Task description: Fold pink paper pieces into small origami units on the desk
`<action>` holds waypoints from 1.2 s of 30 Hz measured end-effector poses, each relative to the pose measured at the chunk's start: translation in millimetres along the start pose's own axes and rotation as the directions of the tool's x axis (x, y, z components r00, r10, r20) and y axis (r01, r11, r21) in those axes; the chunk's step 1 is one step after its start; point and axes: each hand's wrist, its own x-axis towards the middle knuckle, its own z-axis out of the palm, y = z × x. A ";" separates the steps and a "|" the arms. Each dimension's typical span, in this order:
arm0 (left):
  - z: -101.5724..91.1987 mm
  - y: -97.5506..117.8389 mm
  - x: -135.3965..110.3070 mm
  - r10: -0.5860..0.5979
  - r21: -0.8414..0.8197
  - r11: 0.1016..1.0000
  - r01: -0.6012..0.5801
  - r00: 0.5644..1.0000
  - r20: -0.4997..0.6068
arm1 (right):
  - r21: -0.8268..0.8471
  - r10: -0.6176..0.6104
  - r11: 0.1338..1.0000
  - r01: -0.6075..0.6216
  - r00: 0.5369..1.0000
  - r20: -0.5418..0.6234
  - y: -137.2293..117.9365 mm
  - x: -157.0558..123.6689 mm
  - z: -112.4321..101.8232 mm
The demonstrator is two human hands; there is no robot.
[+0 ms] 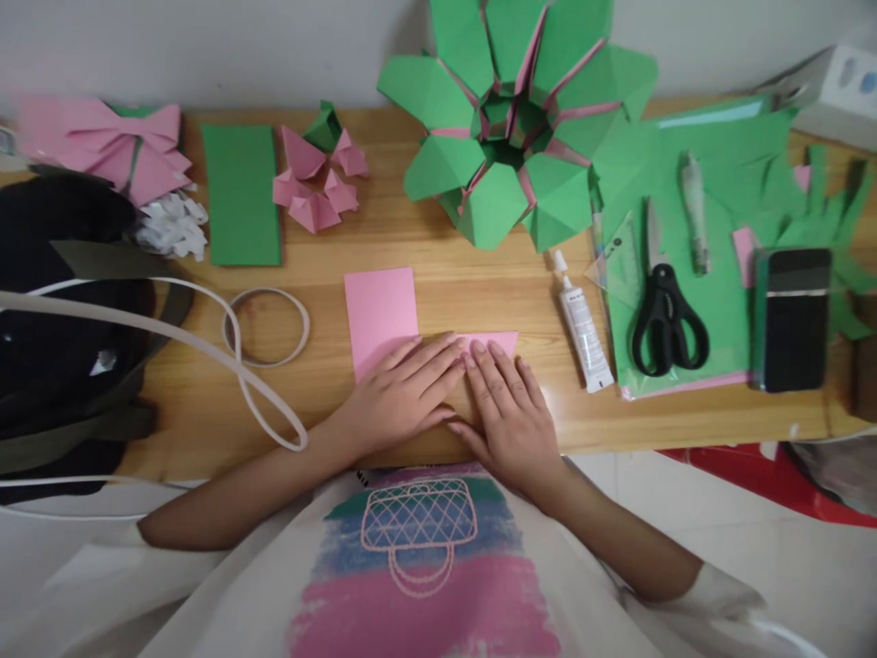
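My left hand [411, 388] lies flat with fingers stretched out, its fingertips on a folded strip of pink paper [503, 342] near the table's front edge. Beside it my right hand [511, 407] also rests flat, fingers spread over the same strip, so much of the paper is hidden. The two hands meet at the fingertips. Partly under my left hand is a pink paper rectangle [381, 306] on the wooden table [315, 274]. Farther back stand several small folded pink paper pieces [315, 206] and a large green and pink folded paper flower [490, 206].
A glue tube [586, 334], black scissors [668, 315], a cutter [694, 215] and a phone [793, 320] are on the right among green sheets [726, 338]. On the left are green paper [243, 196], a tape ring [301, 320], white cables [257, 366] and a black bag [68, 302].
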 end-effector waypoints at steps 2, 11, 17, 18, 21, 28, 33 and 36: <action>-0.5 0.1 -1.0 -0.009 0.000 1.000 0.009 1.000 0.006 | -0.012 0.012 1.000 -0.012 1.000 0.011 0.0 -0.7 2.6; -6.0 -8.3 -11.2 0.015 0.009 1.000 -0.015 1.000 -0.025 | -0.032 0.002 0.999 -0.003 1.000 -0.010 1.8 1.6 2.5; -7.1 -8.0 -14.8 0.008 -0.021 1.000 -0.008 1.000 -0.003 | -0.043 -0.001 0.999 0.001 1.000 0.001 1.4 2.2 1.6; -7.3 -7.6 -14.9 0.004 -0.028 1.000 -0.004 1.000 -0.007 | -0.047 -0.002 0.999 0.002 1.000 0.003 1.2 2.4 1.3; -8.1 -7.5 -14.6 0.001 -0.043 0.999 -0.002 1.000 -0.018 | -0.058 -0.001 0.998 0.001 1.000 0.014 0.6 2.6 1.0; -8.8 -10.2 -15.2 0.012 -0.052 0.999 -0.014 0.999 -0.034 | -0.060 0.014 0.998 -0.013 1.000 0.013 -2.0 3.1 1.6; -9.6 -11.1 -15.5 0.022 -0.027 0.999 -0.024 0.999 -0.045 | -0.072 0.019 0.997 -0.018 1.000 0.011 -2.9 4.1 2.0; -9.4 -10.6 -16.7 0.024 -0.009 1.000 -0.025 0.998 -0.056 | -0.079 0.017 0.997 -0.018 1.000 -0.005 -3.3 4.4 2.3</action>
